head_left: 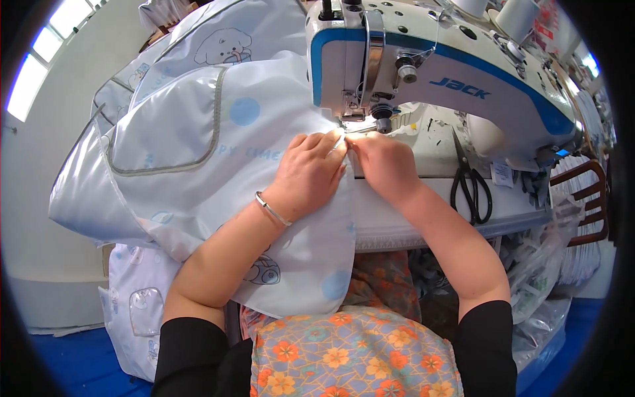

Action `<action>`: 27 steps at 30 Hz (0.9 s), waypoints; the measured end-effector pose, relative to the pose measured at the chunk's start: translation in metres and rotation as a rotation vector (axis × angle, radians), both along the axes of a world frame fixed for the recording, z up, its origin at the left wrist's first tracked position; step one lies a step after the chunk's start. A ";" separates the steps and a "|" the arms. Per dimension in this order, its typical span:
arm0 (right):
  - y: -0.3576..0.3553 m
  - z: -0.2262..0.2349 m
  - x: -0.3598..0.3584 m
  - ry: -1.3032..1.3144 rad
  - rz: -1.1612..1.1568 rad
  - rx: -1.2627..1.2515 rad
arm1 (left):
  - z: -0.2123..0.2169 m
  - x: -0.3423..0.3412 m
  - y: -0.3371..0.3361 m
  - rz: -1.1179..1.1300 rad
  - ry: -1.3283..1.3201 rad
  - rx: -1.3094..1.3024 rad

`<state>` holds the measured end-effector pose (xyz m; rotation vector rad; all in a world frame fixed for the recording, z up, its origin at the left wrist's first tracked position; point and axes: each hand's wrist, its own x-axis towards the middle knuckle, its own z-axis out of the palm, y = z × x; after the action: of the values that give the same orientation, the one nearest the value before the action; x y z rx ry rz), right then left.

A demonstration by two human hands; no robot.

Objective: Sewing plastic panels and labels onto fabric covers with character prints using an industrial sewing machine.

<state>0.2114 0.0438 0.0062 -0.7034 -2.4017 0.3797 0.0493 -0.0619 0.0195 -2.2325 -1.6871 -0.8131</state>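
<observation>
Narrowly closed, right grip [387,165] pinches white fabric [192,195]; left grip [305,171] rests atop.

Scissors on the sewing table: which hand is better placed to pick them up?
Probably the right hand: it is nearer the scissors. The left hand rests on the cloth, farther off, with the right hand in between.
</observation>
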 end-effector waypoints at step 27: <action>0.023 0.056 0.036 0.246 -0.024 -0.215 | 0.000 -0.019 0.015 -0.097 -0.023 -0.033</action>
<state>0.2472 0.0673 0.0624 -0.7325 -2.1381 0.6811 0.0302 -0.0471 0.0197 -2.3522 -1.6242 -0.8420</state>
